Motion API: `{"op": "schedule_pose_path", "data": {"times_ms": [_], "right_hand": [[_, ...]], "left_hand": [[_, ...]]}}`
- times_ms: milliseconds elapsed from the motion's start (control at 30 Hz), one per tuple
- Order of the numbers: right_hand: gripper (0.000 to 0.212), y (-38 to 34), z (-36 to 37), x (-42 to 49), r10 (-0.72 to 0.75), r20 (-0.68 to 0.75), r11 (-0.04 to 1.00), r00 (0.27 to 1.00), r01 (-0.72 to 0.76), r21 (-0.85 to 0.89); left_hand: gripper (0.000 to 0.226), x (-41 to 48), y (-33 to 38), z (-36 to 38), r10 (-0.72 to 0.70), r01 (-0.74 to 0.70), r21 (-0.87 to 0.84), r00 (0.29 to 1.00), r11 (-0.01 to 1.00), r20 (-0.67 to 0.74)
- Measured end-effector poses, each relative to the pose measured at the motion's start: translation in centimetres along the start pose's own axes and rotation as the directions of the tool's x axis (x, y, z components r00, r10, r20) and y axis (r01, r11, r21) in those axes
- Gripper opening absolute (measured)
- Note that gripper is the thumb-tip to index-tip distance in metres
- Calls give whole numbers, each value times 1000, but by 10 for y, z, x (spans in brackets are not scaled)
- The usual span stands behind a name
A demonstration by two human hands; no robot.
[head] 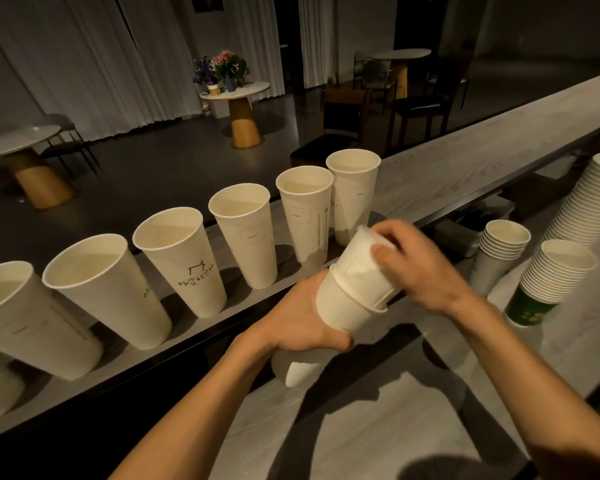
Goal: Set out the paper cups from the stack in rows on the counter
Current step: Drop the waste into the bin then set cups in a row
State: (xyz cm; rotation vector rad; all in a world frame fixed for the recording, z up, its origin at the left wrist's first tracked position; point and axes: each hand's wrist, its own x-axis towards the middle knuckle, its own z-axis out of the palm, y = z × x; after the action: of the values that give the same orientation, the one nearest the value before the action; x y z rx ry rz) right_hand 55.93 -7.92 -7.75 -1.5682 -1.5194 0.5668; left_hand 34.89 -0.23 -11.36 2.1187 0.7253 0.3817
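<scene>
Left hand (305,320) grips cup stack (347,303); right hand (416,258) pinches top cup (364,261); cup row (243,237) ahead, side stacks (561,268) right

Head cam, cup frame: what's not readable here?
- Held stack: cup count unclear; the left hand and right hand cover it, and the top is motion-blurred.
- Row of cups: the leftmost is cut by the left edge, so the row's length is unknown.
- Tall stack: cut by the right edge.
- Green cup: its print is too small to read.
</scene>
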Motion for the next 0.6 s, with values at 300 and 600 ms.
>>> {"op": "schedule_pose_path", "data": {"times_ms": [300,600], "right_hand": [[105,12,-11,-2,163,-344,806,925,76,587],[61,10,14,-21,162,62,749,985,-163,642]], "left_hand": [[77,-2,0,2,-29,29,-11,1000,1000,-10],[82,10,0,11,-19,19,-22,1000,1000,-1]]}}
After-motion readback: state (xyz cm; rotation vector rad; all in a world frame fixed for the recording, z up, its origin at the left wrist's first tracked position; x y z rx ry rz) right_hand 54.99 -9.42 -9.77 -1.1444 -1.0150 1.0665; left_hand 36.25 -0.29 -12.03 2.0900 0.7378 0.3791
